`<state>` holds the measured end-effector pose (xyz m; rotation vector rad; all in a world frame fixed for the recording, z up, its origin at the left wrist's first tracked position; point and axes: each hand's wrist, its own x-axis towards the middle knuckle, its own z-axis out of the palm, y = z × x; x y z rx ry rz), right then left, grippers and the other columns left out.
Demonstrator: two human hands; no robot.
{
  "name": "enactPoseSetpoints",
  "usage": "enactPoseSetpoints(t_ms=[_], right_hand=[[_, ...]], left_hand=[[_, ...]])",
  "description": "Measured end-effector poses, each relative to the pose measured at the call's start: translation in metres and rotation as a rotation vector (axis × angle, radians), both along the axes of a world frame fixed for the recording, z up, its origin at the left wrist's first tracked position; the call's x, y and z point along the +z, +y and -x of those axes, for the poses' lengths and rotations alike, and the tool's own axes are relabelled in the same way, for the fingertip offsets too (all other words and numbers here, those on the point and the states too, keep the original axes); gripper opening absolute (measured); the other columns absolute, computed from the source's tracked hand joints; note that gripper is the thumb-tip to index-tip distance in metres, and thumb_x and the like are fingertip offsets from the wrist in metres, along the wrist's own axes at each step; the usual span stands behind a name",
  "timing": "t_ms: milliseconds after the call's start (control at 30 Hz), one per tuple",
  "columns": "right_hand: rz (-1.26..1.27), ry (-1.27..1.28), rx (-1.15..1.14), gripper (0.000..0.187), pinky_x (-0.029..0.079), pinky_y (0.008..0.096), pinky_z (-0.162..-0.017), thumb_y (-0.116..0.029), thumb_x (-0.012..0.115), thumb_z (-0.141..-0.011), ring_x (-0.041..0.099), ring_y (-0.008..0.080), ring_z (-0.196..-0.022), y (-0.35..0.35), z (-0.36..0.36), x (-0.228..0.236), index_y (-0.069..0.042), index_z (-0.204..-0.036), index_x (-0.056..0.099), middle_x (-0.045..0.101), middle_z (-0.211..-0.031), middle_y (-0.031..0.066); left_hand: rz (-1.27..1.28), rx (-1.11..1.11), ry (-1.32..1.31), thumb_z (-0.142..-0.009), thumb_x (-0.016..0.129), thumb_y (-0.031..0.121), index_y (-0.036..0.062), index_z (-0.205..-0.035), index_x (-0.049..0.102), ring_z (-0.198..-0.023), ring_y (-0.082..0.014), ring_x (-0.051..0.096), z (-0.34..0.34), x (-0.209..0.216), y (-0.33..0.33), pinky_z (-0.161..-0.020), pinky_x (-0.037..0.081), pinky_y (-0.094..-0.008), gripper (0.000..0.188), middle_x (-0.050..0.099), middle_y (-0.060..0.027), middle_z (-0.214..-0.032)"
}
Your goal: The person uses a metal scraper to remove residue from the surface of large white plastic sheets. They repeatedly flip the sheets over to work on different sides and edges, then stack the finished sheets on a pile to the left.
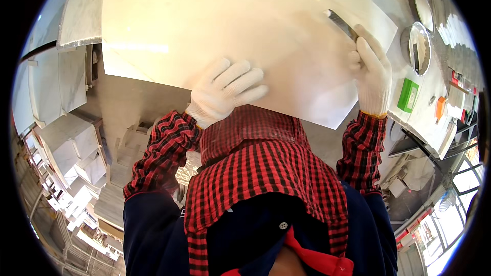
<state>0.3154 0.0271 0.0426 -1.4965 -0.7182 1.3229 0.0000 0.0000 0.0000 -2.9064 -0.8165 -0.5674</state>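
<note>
A large glossy cream slab [204, 30] lies in front of me and reflects bright strips of light. My left hand [227, 89], in a white knitted glove, rests flat on its near edge with the fingers stretched and spread. Further right, my right hand [372, 69], gloved the same way, has its thumb and fingers closed on a slim dark tool [341, 23] with a pale tip. That tool slants over the right part of the slab, its tip toward the far side. Its exact kind cannot be made out.
Right of the slab, a bench [427, 122] carries a round metal bowl [420, 53] with a dark-handled tool in it, a green box [407, 95] and a small orange object [440, 108]. Another pale slab [84, 10] adjoins at the far left. Stacked panels [71, 79] stand lower left.
</note>
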Motion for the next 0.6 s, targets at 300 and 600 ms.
enactPoseSetpoints(t_ms=[300,600], right_hand=[[0.016,-0.082,0.091,0.038,0.045,0.0228,-0.069,-0.013,0.059,-0.103,0.057,0.0090,-0.078,0.004,0.005,0.002,0.010,-0.133,0.062,0.068,-0.097,0.0084],[0.022,-0.157,0.240,0.037,0.047,0.0223,-0.070,-0.017,0.061,-0.102,0.060,0.0082,-0.080,0.011,0.013,-0.003,0.003,-0.133,0.066,0.071,-0.097,0.0053]], left_hand=[[0.140,0.021,0.033,-0.071,0.066,0.019,0.0176,-0.112,0.063,-0.113,-0.0200,0.057,0.001,0.011,-0.012,-0.092,0.048,-0.0362,0.041,0.060,-0.0012,-0.117],[0.026,0.048,-0.124,-0.064,0.060,0.021,0.0155,-0.092,0.063,-0.090,-0.0213,0.062,-0.009,0.003,-0.007,-0.070,0.047,-0.0338,0.029,0.063,-0.0023,-0.096]])
